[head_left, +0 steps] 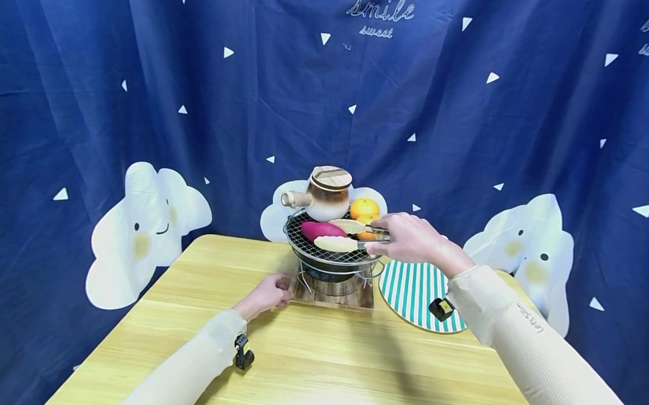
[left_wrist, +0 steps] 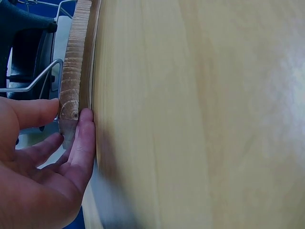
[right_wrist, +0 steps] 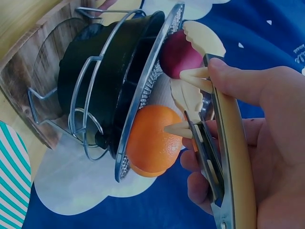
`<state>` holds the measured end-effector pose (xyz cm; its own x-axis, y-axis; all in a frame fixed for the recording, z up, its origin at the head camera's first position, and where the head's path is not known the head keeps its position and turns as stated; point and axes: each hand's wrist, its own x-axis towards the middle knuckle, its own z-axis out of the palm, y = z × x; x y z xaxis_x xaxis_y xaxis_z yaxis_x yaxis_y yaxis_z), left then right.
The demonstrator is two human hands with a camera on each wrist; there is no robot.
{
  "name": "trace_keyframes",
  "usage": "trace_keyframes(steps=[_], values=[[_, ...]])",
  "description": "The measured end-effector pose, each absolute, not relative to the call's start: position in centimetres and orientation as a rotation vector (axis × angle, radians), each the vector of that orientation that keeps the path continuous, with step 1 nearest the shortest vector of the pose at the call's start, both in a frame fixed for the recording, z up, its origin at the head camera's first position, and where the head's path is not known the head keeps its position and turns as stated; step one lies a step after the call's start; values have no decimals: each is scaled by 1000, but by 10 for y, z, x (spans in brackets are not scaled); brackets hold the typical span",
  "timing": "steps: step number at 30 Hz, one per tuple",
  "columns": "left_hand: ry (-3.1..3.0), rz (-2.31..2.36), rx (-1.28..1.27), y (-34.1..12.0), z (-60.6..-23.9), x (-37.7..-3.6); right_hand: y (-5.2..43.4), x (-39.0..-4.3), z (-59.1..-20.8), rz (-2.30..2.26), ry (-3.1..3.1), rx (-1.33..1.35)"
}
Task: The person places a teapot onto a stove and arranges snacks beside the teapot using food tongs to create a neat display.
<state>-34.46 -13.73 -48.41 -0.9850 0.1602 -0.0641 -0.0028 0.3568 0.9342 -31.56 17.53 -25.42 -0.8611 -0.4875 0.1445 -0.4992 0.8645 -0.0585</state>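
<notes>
Tongs (head_left: 350, 235), cream-tipped with metal arms, gripped in right hand (head_left: 410, 237) over purple sweet potato (head_left: 321, 229); left hand (head_left: 268, 293), fingers straight, touches wooden board (head_left: 332, 294).

A pale yellow wooden tabletop (head_left: 307, 359) stands before a dark blue curtain (head_left: 198, 100) printed with white triangles, smiling white clouds and the words "smile sweet". A round placemat with green and white stripes (head_left: 413, 291) lies flat on the tabletop's far right part. A brown and cream ceramic teapot with a side handle (head_left: 325, 196) stands upright at the back.
</notes>
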Motion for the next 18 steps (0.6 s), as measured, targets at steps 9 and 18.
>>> trace_keyframes(steps=[9,18], values=[[2458,1702,160,-139,-487,-348,174,-318,-256,142,-2900,778],[2453,1712,162,-138,-485,-345,174,-320,-257,141,-2898,779]])
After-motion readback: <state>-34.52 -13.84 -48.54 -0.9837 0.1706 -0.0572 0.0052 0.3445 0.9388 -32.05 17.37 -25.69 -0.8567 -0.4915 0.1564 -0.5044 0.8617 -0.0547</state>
